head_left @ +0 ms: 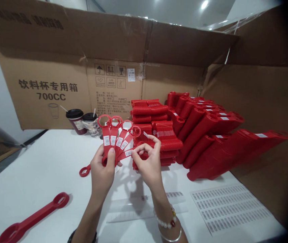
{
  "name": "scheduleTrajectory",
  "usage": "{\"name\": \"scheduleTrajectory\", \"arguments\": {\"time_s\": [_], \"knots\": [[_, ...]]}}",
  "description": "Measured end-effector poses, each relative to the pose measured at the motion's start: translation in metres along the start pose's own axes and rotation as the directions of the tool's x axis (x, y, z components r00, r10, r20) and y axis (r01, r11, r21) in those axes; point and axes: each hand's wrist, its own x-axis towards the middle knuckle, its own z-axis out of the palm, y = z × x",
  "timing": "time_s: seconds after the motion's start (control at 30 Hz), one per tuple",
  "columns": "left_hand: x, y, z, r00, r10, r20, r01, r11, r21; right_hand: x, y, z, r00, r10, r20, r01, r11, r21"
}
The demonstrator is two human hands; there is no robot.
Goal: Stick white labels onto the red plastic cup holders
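My left hand [106, 170] grips a fanned bunch of red plastic strips [115, 138], each with a ring at its end and a white barcode label. One ring [84, 171] sticks out below the bunch, to the left of that hand. My right hand [147, 160] pinches the lowest strip [126, 154] between thumb and fingers, close to its barcode label. A loose red strip with rings at both ends [34, 216] lies on the white table [42, 168] at the lower left, away from both hands.
Stacks of nested red strips [150, 114] and long rows of them [209, 141] fill the table's back right. A printed barcode sheet [230, 207] and a clear plastic strip [146, 207] lie near the front. Two lidded drink cups [76, 120] stand before a cardboard box wall [42, 87].
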Motion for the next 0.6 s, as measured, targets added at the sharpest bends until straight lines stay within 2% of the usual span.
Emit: {"name": "scheduleTrajectory", "arguments": {"time_s": [0.23, 0.37, 0.47, 0.6], "knots": [[0.000, 0.002, -0.002, 1.000, -0.016, -0.010, 0.016, 1.000, 0.009, -0.001, 0.003, -0.001, 1.000, 0.013, -0.006, -0.013, 1.000, -0.015], [-0.001, 0.004, -0.002, 1.000, -0.012, -0.021, 0.012, 1.000, 0.006, -0.001, 0.005, -0.001, 1.000, -0.013, -0.010, 0.012, 0.997, -0.078], [-0.003, 0.005, -0.001, 1.000, 0.000, -0.026, 0.001, 1.000, 0.004, -0.005, 0.006, 0.003, 0.996, -0.092, -0.011, 0.086, 0.961, -0.262], [-0.007, 0.007, 0.000, 0.999, 0.023, -0.029, -0.023, 0.999, -0.023, -0.009, 0.006, 0.009, 0.961, -0.277, -0.018, 0.216, 0.785, -0.581]]}}
